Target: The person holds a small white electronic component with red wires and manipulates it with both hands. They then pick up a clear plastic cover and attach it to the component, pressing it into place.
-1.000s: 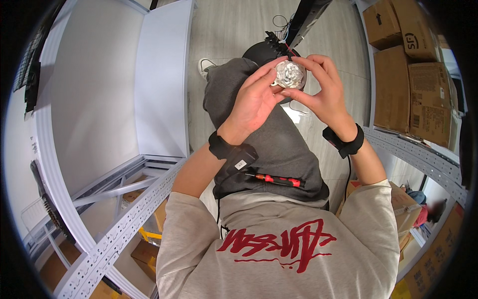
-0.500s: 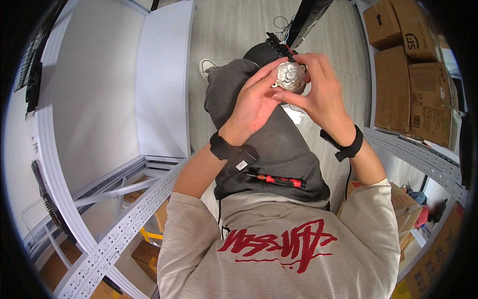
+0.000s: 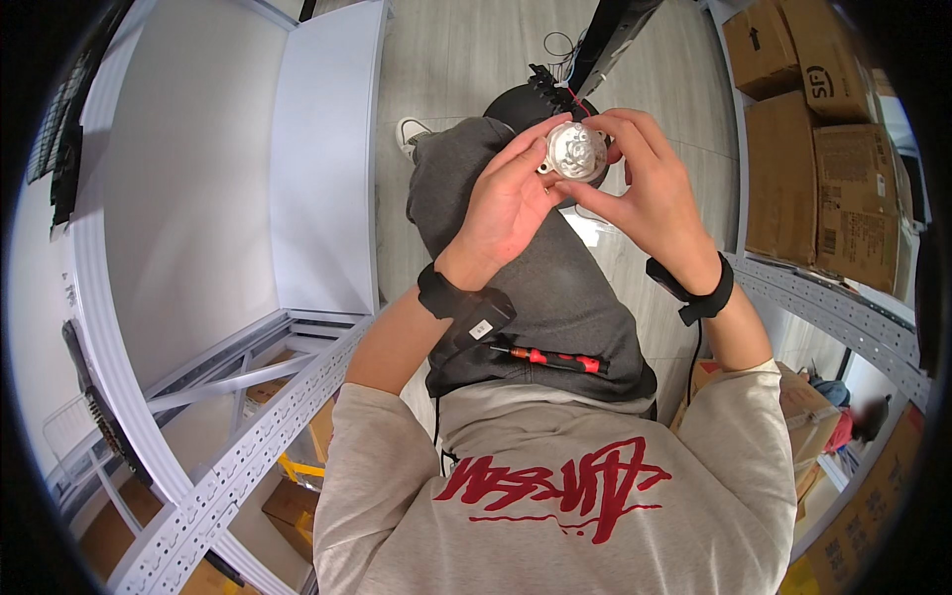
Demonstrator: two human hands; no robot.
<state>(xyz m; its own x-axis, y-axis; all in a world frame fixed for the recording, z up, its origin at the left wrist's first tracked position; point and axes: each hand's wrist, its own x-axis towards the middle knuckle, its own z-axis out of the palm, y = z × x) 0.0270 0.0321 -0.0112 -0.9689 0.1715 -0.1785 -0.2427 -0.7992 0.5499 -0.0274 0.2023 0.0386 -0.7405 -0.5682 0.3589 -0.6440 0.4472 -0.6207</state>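
Note:
A round, silvery piece with a shiny, clear-looking domed centre and small tabs on its rim [image 3: 576, 151] is held up above my knees. My left hand [image 3: 502, 206] grips its left edge, with the thumb on the near side and fingers stretched along the far side. On the opposite edge, the thumb and curled fingers of my right hand [image 3: 645, 183] pinch the rim. The underside of the piece is hidden. Across my lap lies a red and black screwdriver [image 3: 561, 361], its tip pointing left, touched by neither hand.
Beyond my hands stands a black round object [image 3: 511, 102] with a toothed black part and thin wires [image 3: 568, 71]. A white shelf panel [image 3: 322, 149] and a perforated metal beam [image 3: 248, 436] are on the left. Cardboard boxes [image 3: 781, 178] fill the rack at the right.
The round piece has turned and tilted a little between my fingers, so its rim and a tab show more plainly. My right wrist has shifted slightly to the right.

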